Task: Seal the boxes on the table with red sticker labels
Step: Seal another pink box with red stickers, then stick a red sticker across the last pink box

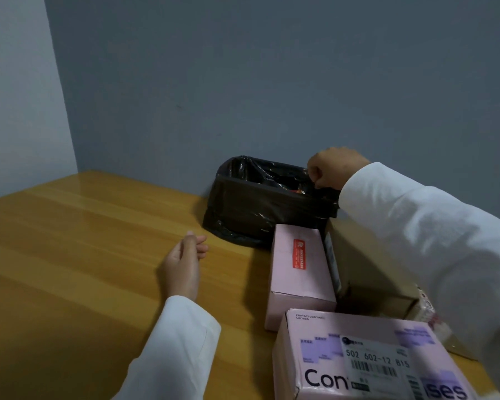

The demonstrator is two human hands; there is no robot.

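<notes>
Fingers of the right hand (pixel 326 168) curl over the bin (pixel 260 197), holding nothing I can see; the left hand (pixel 184 264) hangs relaxed. Pink box (pixel 298 272) (red sticker (pixel 299 253) on top) sits on the tabletop (pixel 84 255): light, stiff card, best gripped by its sides.

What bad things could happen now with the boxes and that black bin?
The right hand reaches over the bin, so its sleeve could perhaps nudge the brown box below. The small pink box already carries a red sticker, so it might get sealed twice. The big pink box shows no red sticker and could be missed.
</notes>
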